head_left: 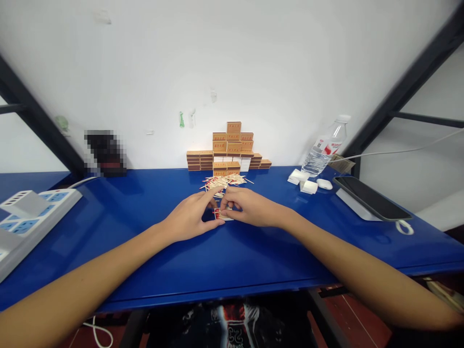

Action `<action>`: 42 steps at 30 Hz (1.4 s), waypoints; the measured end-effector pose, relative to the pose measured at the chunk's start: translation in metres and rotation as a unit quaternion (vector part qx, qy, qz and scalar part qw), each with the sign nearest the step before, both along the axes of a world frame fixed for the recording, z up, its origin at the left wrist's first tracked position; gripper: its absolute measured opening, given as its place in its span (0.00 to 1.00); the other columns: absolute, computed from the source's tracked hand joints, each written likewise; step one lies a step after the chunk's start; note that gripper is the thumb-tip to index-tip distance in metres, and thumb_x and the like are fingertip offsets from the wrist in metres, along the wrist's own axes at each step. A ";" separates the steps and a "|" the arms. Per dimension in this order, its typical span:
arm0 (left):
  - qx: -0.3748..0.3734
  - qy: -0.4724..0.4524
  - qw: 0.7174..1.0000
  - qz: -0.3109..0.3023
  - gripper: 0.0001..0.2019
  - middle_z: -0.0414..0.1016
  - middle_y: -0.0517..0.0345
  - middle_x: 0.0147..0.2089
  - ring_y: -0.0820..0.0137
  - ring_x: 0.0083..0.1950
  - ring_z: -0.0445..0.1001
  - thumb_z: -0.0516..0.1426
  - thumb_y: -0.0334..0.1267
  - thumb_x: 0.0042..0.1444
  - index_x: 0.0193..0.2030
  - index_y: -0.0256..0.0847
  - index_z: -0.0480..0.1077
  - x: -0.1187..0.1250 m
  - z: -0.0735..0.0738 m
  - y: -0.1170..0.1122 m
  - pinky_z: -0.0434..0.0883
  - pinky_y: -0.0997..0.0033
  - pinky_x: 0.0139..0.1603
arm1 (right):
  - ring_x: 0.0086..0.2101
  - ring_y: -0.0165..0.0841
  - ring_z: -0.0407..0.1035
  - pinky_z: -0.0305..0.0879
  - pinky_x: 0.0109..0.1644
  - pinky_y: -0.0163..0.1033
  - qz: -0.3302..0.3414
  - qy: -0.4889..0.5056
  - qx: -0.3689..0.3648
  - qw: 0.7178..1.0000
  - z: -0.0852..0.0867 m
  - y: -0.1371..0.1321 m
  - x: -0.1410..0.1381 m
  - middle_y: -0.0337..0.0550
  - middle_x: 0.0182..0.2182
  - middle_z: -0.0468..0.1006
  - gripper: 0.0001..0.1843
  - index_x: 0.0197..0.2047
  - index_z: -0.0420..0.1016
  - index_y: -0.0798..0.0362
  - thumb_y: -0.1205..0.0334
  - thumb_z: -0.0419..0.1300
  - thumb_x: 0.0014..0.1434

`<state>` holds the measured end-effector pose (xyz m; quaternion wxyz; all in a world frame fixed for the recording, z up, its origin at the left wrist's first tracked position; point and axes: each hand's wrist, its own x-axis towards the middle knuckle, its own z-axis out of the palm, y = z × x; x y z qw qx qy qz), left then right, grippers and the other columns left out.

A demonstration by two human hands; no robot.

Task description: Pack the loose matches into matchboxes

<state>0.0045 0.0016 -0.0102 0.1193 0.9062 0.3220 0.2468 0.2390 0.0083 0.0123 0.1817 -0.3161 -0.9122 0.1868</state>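
My left hand (194, 215) and my right hand (250, 207) meet at the middle of the blue table (145, 251). Both pinch a small white matchbox tray (222, 214) with red-tipped matches in it, fingers closed around it. Just beyond the hands lies a loose pile of matches (224, 182). Behind that, against the white wall, stands a stack of several brown matchboxes (232, 147).
A white power strip (29, 212) lies at the left edge. At the right are a plastic water bottle (324, 147), small white boxes (302, 181), a white earbud case (324, 183) and a phone (371, 197) on a white stand. A dark blurred object (105, 152) stands back left.
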 end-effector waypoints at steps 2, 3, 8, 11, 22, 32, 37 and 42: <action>0.002 0.000 1.000 0.000 0.39 0.79 0.51 0.53 0.58 0.52 0.79 0.64 0.47 0.62 0.76 0.45 0.52 0.000 0.000 0.000 0.76 0.54 0.54 | 0.37 0.33 0.68 0.64 0.41 0.38 0.005 0.019 0.003 1.000 -0.003 0.001 -0.002 0.44 0.39 0.76 0.02 0.40 0.78 0.53 0.64 0.64 0.66; 0.004 0.000 1.000 -0.001 0.39 0.79 0.50 0.53 0.58 0.52 0.79 0.64 0.47 0.62 0.75 0.45 0.52 0.001 -0.001 0.000 0.76 0.54 0.54 | 0.37 0.33 0.69 0.64 0.42 0.38 0.007 0.027 0.002 1.000 -0.005 0.001 -0.003 0.44 0.39 0.76 0.02 0.40 0.78 0.53 0.65 0.64 0.65; 0.014 -0.002 1.000 -0.004 0.39 0.79 0.49 0.54 0.58 0.53 0.79 0.64 0.45 0.62 0.75 0.44 0.52 0.001 -0.001 0.000 0.76 0.54 0.55 | 0.37 0.33 0.69 0.65 0.42 0.39 0.002 0.041 0.003 0.999 -0.011 0.002 -0.009 0.44 0.38 0.75 0.02 0.38 0.77 0.54 0.69 0.63 0.64; 0.015 -0.001 1.000 -0.002 0.39 0.80 0.50 0.52 0.57 0.53 0.79 0.63 0.46 0.63 0.76 0.45 0.51 0.000 -0.001 0.000 0.76 0.54 0.54 | 0.36 0.33 0.67 0.64 0.40 0.38 -0.003 0.056 0.018 0.998 -0.009 0.001 -0.007 0.43 0.36 0.74 0.03 0.37 0.76 0.54 0.66 0.62 0.65; -0.018 -0.003 1.000 0.003 0.41 0.80 0.56 0.45 0.61 0.47 0.79 0.64 0.47 0.62 0.77 0.48 0.50 -0.002 -0.001 0.002 0.75 0.56 0.51 | 0.30 0.29 0.63 0.55 0.36 0.36 -0.112 0.073 0.053 0.990 -0.007 0.017 -0.003 0.37 0.27 0.72 0.06 0.35 0.76 0.54 0.65 0.62 0.65; 0.011 -0.035 0.999 -0.005 0.44 0.79 0.59 0.46 0.62 0.47 0.78 0.65 0.45 0.62 0.78 0.52 0.46 0.002 0.005 -0.006 0.74 0.57 0.54 | 0.32 0.31 0.65 0.55 0.37 0.37 -0.126 0.018 0.067 0.990 -0.025 0.050 -0.011 0.40 0.29 0.74 0.09 0.33 0.72 0.54 0.63 0.63 0.66; 0.005 -0.016 0.999 0.033 0.44 0.79 0.57 0.46 0.60 0.48 0.78 0.64 0.46 0.62 0.78 0.49 0.46 -0.001 0.002 0.000 0.74 0.56 0.52 | 0.36 0.33 0.67 0.58 0.41 0.38 -0.128 -0.042 0.032 0.990 -0.020 0.046 0.003 0.45 0.35 0.76 0.07 0.35 0.74 0.56 0.65 0.62 0.67; -0.011 0.005 0.999 0.042 0.43 0.79 0.56 0.46 0.60 0.48 0.78 0.64 0.47 0.62 0.78 0.47 0.46 -0.002 0.001 0.002 0.74 0.57 0.51 | 0.39 0.35 0.67 0.61 0.44 0.38 -0.119 -0.039 0.039 0.991 -0.025 0.046 0.012 0.47 0.38 0.75 0.06 0.38 0.73 0.56 0.64 0.61 0.68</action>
